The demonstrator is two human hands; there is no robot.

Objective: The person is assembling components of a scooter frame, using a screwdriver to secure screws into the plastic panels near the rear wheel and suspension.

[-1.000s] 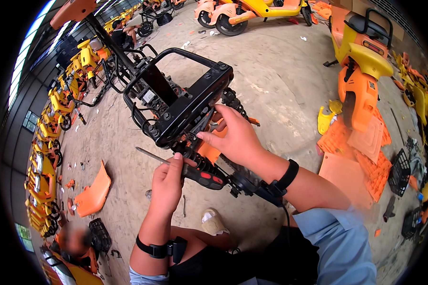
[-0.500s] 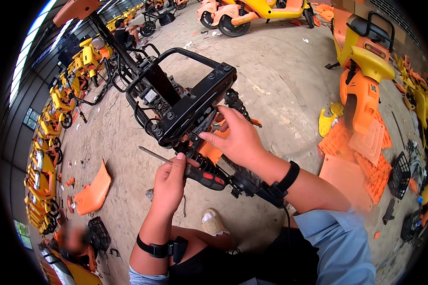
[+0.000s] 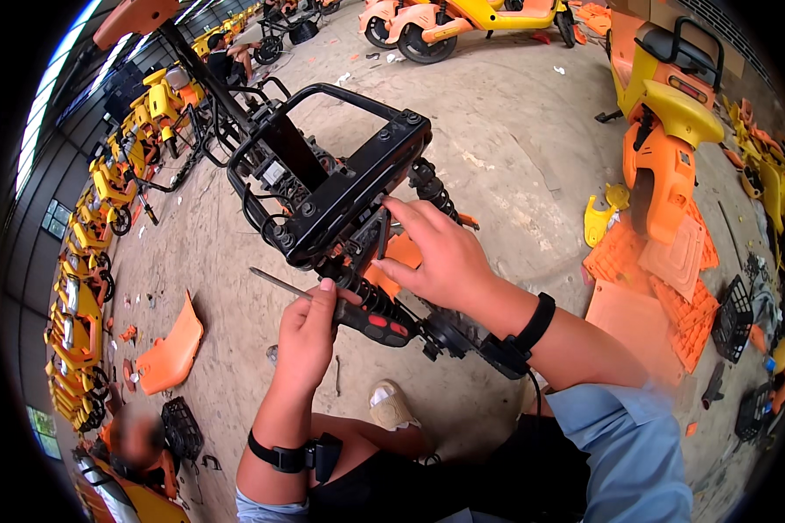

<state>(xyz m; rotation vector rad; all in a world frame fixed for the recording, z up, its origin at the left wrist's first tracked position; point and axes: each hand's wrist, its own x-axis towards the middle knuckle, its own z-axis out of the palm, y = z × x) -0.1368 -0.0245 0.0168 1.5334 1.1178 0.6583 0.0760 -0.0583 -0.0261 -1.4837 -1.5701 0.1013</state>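
Note:
My left hand (image 3: 308,327) is closed around the handle of a screwdriver (image 3: 371,324), black with red patches. Its metal shaft points up and to the left, below the black frame of a stripped scooter (image 3: 358,187). Against the rear underside of this frame, my right hand (image 3: 440,253) has its thumb and fingers about a narrow dark piece (image 3: 384,234); whether that piece is attached to the frame cannot be made out. A black shock absorber (image 3: 436,187) stands beyond my right fingers, and an orange part (image 3: 401,258) shows behind them.
An orange panel (image 3: 173,349) lies on the concrete floor at left. Orange panels (image 3: 641,318) and black baskets (image 3: 731,321) lie at right, near a yellow-orange scooter (image 3: 667,148). Rows of yellow scooters (image 3: 78,305) line the left wall. Another person (image 3: 227,63) sits at the far left.
My right hand has shifted slightly, its thumb lower and its index finger farther left, and the narrow dark piece now stands more upright. My left hand and the screwdriver have barely moved.

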